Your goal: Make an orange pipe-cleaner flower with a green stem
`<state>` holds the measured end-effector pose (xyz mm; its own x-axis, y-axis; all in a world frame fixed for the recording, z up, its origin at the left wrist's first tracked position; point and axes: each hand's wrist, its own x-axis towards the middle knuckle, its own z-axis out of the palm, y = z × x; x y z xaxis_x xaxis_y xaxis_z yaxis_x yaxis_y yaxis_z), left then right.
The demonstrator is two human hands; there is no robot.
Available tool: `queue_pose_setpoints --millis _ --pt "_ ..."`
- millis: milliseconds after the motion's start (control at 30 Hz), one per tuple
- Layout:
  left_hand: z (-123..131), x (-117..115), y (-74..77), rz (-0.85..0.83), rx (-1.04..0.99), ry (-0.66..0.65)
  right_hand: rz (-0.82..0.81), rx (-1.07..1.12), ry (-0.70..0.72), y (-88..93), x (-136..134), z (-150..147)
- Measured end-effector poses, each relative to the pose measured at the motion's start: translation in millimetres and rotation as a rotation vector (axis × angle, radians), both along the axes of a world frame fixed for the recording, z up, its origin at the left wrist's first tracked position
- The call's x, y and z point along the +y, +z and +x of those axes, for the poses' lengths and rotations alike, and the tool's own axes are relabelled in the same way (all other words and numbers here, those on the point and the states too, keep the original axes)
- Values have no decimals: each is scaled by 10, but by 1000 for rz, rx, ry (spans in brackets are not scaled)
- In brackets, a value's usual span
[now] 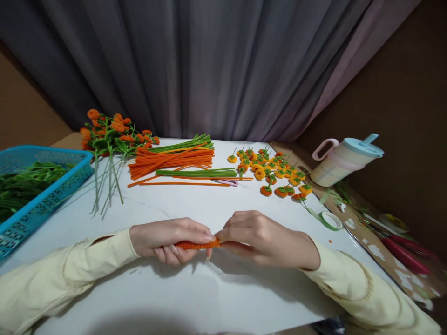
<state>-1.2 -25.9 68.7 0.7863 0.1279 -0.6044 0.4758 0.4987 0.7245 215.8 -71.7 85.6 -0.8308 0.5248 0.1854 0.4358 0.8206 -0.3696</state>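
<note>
Both my hands rest on the white table point(195, 298) near its front edge, meeting at the middle. My left hand point(167, 238) is closed round one end of a twisted orange pipe cleaner point(197, 244). My right hand point(258, 237) pinches the other end of it, fingers curled. Only a short orange length shows between the two hands; the ends are hidden in my fingers. Pale yellow sleeves cover both forearms.
Orange pipe cleaners point(171, 160) and green pipe cleaners point(195, 172) lie behind. Finished orange flowers on stems point(111, 135) lie back left, a blue basket of green pieces point(52, 190) far left. Small orange-yellow pieces point(272, 172), green tape roll point(330, 220), a lidded jug point(344, 158), red-handled tools point(401, 251) right.
</note>
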Motion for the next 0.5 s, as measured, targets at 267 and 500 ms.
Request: queue_pose_setpoints --millis 267,500 --pt "4 -10 21 -49 46 -15 -31 51 -62 -58 -32 -50" --pt "7 -27 38 -36 62 -18 -155 175 -69 -72 -38 -69"
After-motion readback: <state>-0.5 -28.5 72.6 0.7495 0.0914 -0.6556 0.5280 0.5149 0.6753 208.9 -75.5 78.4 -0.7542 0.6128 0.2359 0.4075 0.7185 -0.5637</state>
